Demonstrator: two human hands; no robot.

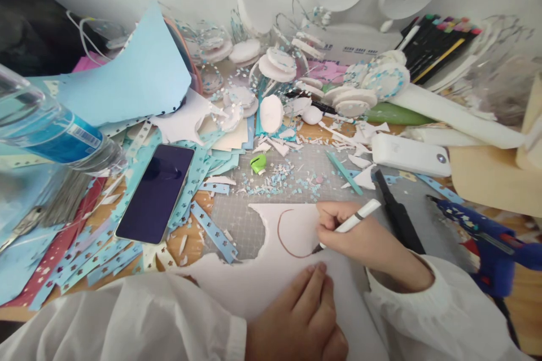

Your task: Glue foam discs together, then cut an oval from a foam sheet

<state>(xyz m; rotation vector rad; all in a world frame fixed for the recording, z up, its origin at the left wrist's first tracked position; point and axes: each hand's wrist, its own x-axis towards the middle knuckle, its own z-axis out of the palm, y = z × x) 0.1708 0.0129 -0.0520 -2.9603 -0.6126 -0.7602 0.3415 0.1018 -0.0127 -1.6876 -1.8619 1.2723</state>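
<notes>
A white marker (pixel 359 215) is gripped in my right hand (pixel 353 240), its dark tip down on a white foam-like sheet (pixel 237 287). From the tip runs a brown curved line (pixel 280 237), most of a circle with a gap at its upper right. My left hand (pixel 300 316) lies palm down on the sheet just below the curve, fingers stretched out and holding nothing. The sheet's upper left edge has rounded cut-outs. Under it shows a grey gridded cutting mat (pixel 245 231).
On the left are a phone (pixel 156 193), a water bottle (pixel 63 130) and punched paper strips (pixel 214 231). White discs with wire and blue bits (pixel 277 65) crowd the back. To the right lie a black tool (pixel 398 214) and a blue glue gun (pixel 486 237).
</notes>
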